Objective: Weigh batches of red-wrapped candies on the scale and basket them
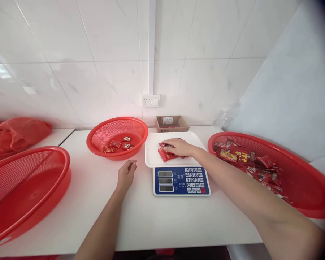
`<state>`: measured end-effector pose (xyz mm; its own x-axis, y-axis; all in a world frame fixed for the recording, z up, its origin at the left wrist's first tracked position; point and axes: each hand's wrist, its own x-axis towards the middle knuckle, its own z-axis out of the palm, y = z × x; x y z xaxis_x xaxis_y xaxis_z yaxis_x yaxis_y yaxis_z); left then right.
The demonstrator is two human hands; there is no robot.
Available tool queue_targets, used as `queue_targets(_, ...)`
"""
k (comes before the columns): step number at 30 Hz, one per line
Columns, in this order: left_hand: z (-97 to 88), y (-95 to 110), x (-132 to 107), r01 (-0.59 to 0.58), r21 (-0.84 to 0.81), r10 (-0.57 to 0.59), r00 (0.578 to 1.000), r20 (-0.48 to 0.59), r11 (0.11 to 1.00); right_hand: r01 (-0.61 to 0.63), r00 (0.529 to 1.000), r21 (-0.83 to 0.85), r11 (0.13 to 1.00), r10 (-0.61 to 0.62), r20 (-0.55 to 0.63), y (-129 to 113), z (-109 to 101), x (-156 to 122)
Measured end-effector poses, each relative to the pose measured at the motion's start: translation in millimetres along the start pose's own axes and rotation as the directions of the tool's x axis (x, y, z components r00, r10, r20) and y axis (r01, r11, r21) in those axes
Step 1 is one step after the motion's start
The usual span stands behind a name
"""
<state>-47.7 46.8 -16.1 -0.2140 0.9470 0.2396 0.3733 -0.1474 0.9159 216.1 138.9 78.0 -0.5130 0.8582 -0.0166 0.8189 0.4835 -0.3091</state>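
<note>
My right hand (180,147) reaches onto the white weighing tray (151,150) of a digital scale, its fingers curled over several small red snack packets (166,155). The packets lie in a loose heap, partly hidden under that hand. Below the tray is the scale's blue panel (181,181), with three displays and a keypad; some display digits are too faint to read. My left hand (126,175) hovers left of the scale with its fingers curled in, and no object shows in it. Just beyond it, a round red mesh basket (93,139) holds several similar packets.
On the right, a large red basket (308,169) contains a pile of red packets. Another red basket (62,159) stands at the near left, with red mesh bags (24,131) behind it. A small cardboard box (162,128) sits by the wall, below a socket (151,100).
</note>
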Motion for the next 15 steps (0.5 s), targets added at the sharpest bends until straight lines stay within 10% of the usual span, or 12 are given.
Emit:
queue_targets(7, -2.0, 3.0, -0.7, 0.013, -0.002, -0.013, 1.0, -0.016, 1.0, 0.031, 0.97, 0.071, 0.997, -0.014, -0.241, -6.3, -20.0, -40.1)
queue_targets(15, 0.5, 5.9, -4.1, 0.005, -0.005, -0.005, 1.0, -0.007, 1.0, -0.439, 0.794, 0.107, 0.892, 0.441, -0.419, 27.8, -11.5, -167.5)
